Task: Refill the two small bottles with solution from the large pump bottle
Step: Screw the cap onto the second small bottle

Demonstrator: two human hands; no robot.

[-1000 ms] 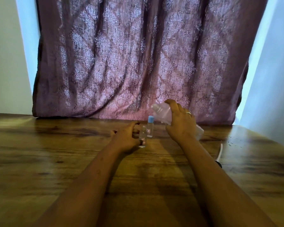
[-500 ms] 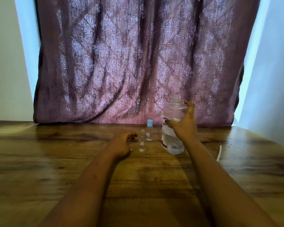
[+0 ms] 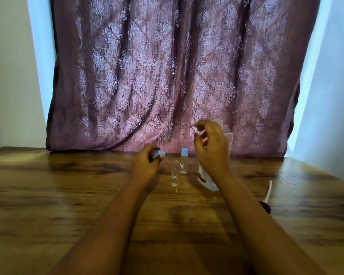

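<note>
Two small clear bottles stand mid-table. The nearer small bottle has no cap; the one behind it wears a blue cap. My left hand is just left of them and pinches a loose blue cap at its fingertips. The large clear bottle stands upright to their right with its pump removed, mostly hidden behind my right hand. That hand hovers in front of it with loosely curled fingers, holding nothing.
The pump head with its white tube lies on the wooden table at the right, beside my right forearm. A purple patterned curtain hangs along the table's far edge. Small drops or specks mark the far right of the table.
My right hand tipped the large bottle back upright, set it on the table and let go. My left hand released the uncapped small bottle and now holds a blue cap.
</note>
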